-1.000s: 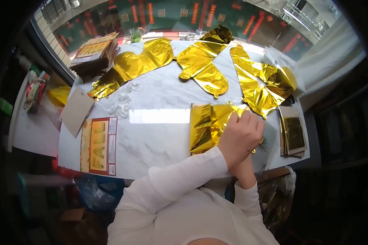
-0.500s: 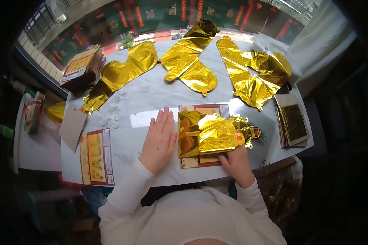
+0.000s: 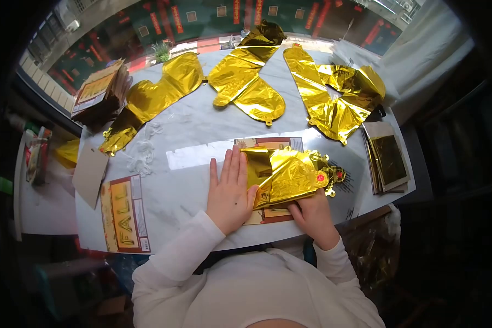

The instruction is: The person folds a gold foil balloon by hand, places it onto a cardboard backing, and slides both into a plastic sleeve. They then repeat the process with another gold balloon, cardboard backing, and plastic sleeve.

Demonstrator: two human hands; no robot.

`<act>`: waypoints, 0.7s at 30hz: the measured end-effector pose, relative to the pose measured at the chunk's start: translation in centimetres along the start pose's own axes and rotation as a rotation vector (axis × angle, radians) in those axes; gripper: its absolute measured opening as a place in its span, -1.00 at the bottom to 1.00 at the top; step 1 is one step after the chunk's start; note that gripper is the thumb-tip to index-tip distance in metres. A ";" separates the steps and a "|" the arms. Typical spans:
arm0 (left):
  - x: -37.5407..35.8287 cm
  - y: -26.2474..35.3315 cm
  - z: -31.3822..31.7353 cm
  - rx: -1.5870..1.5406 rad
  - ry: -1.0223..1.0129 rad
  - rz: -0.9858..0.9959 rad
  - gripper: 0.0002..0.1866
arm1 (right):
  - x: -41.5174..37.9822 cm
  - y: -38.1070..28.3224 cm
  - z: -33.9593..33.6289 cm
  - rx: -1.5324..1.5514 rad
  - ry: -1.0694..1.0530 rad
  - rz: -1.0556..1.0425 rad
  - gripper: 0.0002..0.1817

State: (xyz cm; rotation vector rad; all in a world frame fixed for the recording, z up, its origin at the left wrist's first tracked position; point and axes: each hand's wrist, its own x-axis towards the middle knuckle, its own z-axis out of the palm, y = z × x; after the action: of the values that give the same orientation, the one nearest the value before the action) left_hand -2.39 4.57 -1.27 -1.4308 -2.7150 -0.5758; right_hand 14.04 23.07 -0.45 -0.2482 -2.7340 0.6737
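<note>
Left hand (image 3: 230, 192) has slid right since half a second ago; it now touches the left edge of the folded gold foil balloon (image 3: 283, 174). Palm flat on the bench (image 3: 191, 164), fingers straight, pointing far, gripping nothing. Right hand (image 3: 311, 210) at the near edge of the foil, fingers tucked under it, pinching it. Foil lies on a printed card (image 3: 273, 145), near-centre of the bench.

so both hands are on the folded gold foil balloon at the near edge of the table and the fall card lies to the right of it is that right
Not quite. In the head view both hands, left and right, are on the folded gold foil balloon at the near table edge, but the FALL card lies to its left, not its right.
</note>
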 end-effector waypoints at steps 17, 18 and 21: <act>1.5 -0.4 -0.1 0.011 -0.096 0.109 -0.13 | 0.0 -0.8 0.0 -0.113 -0.076 -0.041 -0.70; 1.5 -0.4 -0.1 0.009 -0.097 0.113 -0.13 | -0.1 -1.0 0.0 -0.114 -0.075 -0.038 -0.70; 1.5 -0.4 -0.1 0.003 -0.095 0.111 -0.13 | -0.4 -1.4 -0.2 -0.096 -0.091 -0.055 -0.60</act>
State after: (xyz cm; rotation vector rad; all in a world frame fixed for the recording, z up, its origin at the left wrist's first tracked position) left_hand -3.57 5.50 -1.01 -1.6363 -2.6818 -0.5115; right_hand 14.37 21.86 0.32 -0.1678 -2.8530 0.5523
